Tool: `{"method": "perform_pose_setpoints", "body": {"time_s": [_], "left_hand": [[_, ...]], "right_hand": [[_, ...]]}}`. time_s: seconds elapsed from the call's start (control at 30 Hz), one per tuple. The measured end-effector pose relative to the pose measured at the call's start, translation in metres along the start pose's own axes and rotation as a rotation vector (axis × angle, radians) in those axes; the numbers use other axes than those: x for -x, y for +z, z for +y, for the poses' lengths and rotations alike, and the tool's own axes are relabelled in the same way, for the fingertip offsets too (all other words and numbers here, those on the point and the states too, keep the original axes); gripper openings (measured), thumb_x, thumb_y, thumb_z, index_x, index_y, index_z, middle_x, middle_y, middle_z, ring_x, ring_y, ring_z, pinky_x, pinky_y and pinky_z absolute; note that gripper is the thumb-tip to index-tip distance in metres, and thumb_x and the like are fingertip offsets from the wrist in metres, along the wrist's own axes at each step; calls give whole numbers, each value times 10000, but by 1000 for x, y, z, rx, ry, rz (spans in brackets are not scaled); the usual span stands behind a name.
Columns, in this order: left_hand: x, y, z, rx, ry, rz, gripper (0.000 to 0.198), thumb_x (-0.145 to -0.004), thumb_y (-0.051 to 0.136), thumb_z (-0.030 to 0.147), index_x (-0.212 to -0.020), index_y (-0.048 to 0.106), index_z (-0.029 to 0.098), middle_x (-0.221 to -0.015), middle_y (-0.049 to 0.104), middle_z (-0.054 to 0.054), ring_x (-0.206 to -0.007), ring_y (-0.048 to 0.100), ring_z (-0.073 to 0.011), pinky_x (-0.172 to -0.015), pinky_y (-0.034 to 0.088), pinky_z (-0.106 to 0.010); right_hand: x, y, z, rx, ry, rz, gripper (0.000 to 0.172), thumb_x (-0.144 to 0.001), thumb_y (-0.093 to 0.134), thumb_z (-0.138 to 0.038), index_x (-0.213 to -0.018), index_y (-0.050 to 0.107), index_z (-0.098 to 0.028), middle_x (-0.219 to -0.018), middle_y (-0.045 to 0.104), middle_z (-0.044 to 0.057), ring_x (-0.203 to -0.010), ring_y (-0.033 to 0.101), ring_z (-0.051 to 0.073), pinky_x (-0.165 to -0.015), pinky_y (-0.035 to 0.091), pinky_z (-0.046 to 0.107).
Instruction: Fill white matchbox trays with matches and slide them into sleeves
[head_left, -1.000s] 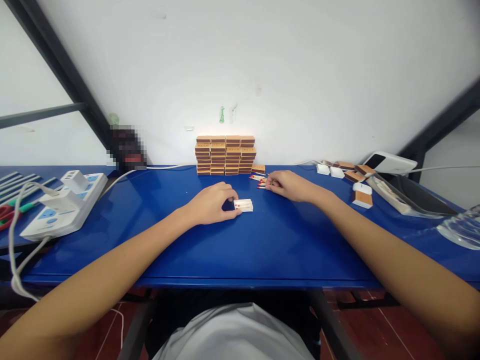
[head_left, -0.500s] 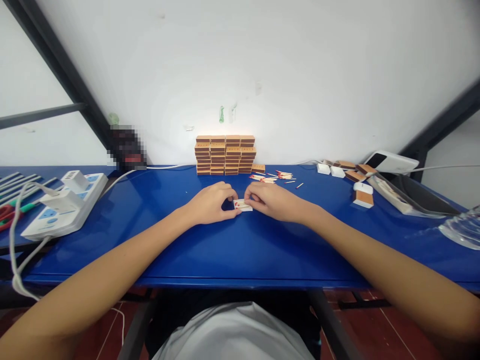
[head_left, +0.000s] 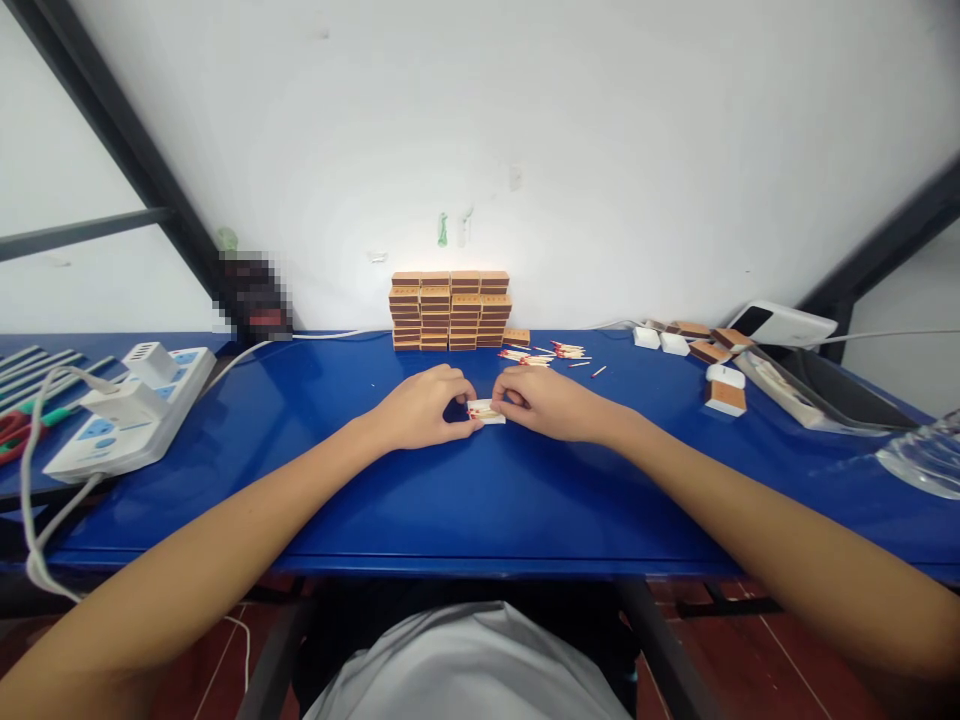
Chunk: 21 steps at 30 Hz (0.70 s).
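A small white matchbox tray holding red-tipped matches lies on the blue table, in front of the stack of matchboxes. My left hand grips its left end between thumb and fingers. At its right end, my right hand has its fingers bent together over the matches; whether they pinch a match is too small to make out. Loose matches lie in piles just beyond my right hand.
Stacked matchboxes stand against the wall. At right are white trays, matchbox sleeves, a white device and a dark pouch. A power strip and scissors lie at left.
The fingers of my right hand have shifted very slightly to the right over the tray. My left hand keeps its hold on the tray.
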<state>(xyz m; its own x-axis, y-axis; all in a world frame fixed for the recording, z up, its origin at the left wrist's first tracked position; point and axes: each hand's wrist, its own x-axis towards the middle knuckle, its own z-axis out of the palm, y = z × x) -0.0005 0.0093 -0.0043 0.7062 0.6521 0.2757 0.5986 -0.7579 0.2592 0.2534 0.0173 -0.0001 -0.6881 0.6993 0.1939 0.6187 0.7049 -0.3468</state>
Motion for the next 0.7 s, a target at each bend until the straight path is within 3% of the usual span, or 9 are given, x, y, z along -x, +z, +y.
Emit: {"method": "perform_pose_setpoints", "body": {"time_s": [0.37, 0.57, 0.7], "left_hand": [[0, 2, -2, 55, 13, 22, 217, -974, 717, 426, -955, 681, 212, -966, 719, -51, -975, 644, -254, -837, 489, -373], [0, -3, 0, 39, 12, 9, 222, -944, 776, 412, -953, 687, 209, -958, 718, -42, -953, 639, -243, -812, 481, -360], [-1, -1, 0, 16, 29, 14, 227, -936, 780, 414, -935, 684, 208, -926, 696, -39, -924, 634, -239, -784, 474, -355]], "right_hand": [[-6, 10, -6, -168, -7, 18, 140, -998, 642, -269, -941, 737, -184, -773, 614, 10, -717, 533, 168, -669, 365, 293], [-11, 6, -12, -194, -33, -36, 129, -987, 669, -252, -903, 733, -177, -947, 731, 70, -810, 626, 180, -728, 434, 295], [-9, 3, -14, -147, -46, -68, 155, -1010, 650, -276, -898, 709, -186, -980, 731, 80, -803, 629, 183, -721, 431, 300]]}}
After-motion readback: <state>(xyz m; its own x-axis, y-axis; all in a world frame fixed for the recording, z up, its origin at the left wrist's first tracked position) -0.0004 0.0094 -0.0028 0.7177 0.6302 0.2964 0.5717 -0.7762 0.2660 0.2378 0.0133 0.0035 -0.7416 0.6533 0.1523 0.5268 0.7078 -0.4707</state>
